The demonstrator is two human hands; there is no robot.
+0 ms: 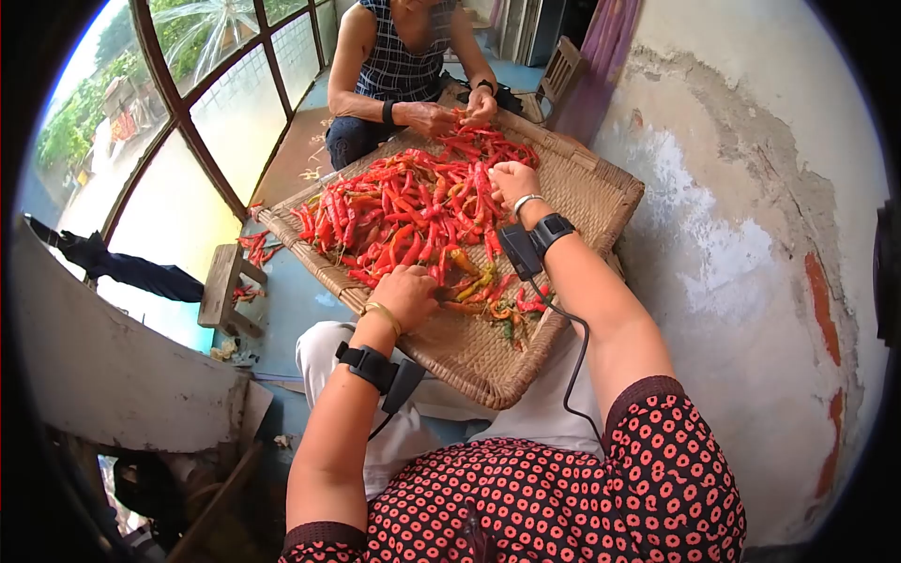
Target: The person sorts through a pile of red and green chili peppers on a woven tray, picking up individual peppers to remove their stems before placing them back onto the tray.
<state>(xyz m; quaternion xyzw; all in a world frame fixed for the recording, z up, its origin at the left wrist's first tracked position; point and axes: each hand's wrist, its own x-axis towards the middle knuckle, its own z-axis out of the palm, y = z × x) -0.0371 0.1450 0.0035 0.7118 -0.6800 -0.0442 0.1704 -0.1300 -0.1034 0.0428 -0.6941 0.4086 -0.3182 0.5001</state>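
A big woven tray (591, 192) rests on my knees, heaped with red chili peppers (404, 211). A few yellow and green peppers (479, 281) lie at the near side. My left hand (406, 296) lies knuckles-up on the pile's near edge, fingers curled on a pepper. My right hand (511, 181) reaches into the middle of the pile, its fingers closed among the red peppers. Both wrists wear black bands with cables. Across the tray, another person's hands (455, 113) pick at peppers on the far edge.
A small wooden stool (223, 286) with a few peppers stands on the blue floor to the left. A cracked plaster wall (751, 235) runs along the right. Window grilles (202, 113) fill the left. A wooden chair (561, 70) stands behind the other person.
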